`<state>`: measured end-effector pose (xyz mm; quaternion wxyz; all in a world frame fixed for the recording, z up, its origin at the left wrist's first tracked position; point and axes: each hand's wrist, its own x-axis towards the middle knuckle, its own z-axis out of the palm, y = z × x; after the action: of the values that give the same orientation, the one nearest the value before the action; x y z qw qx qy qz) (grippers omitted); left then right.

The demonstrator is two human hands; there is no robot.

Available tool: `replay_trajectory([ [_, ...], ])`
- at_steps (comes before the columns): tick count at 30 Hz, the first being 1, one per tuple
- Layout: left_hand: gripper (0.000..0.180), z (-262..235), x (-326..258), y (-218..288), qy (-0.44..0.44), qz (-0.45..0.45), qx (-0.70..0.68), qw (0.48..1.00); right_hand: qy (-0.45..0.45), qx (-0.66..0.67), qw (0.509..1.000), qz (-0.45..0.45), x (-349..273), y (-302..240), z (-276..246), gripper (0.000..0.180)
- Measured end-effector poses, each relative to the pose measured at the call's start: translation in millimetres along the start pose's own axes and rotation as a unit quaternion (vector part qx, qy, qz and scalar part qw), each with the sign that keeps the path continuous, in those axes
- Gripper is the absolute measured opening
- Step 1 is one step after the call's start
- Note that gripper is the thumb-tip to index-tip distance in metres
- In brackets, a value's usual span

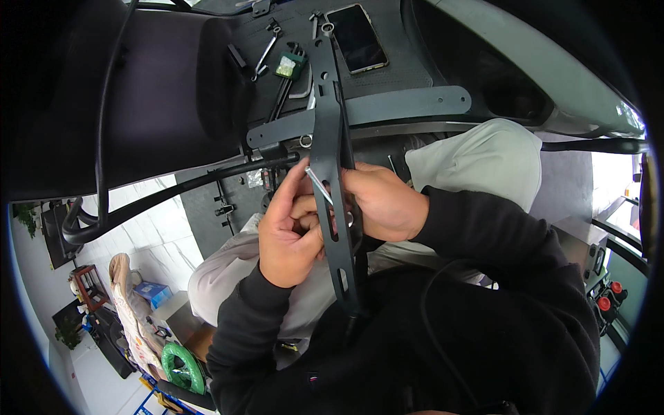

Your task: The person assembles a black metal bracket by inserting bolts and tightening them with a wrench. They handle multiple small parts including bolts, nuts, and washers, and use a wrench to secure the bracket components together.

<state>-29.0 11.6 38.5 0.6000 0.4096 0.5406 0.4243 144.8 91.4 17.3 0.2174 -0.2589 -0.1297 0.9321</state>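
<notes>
A long black slotted metal bracket (325, 155) stands nearly lengthwise before me. A silver bolt (318, 185) slants across its middle slot. At the bracket's left edge is my left hand (287, 232), index finger stretched up beside the bolt and the other fingers curled in. What those curled fingers hold is hidden by the bracket. My right hand (387, 200) is closed at the bracket's right side, its fingertips out of sight behind it. Across the bracket's upper part runs a flat grey metal bar (408, 105) with rounded ends.
On the dark panel ahead lie a phone (357, 39), a combination wrench (266, 53) and a hex key set in a green holder (290, 64). A bent black tube (187, 190) crosses on the left. A green ring-shaped coil (182, 368) is at lower left.
</notes>
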Motion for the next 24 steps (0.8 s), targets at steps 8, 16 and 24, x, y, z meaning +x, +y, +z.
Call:
replay_trajectory([
  [8,0.072,7.3,-5.3,-11.8,0.080,0.094,0.095,0.988,0.061,0.050,0.997,0.019,-3.1,5.9,3.1,0.031],
  [16,0.067,6.1,-0.1,-16.5,0.074,0.217,0.224,0.947,-0.036,0.052,0.998,0.023,7.9,15.3,-10.5,0.039],
  [24,0.049,4.8,0.8,-2.1,0.024,0.255,0.347,0.902,-0.017,0.052,0.998,-0.003,3.0,13.5,-13.6,0.040],
])
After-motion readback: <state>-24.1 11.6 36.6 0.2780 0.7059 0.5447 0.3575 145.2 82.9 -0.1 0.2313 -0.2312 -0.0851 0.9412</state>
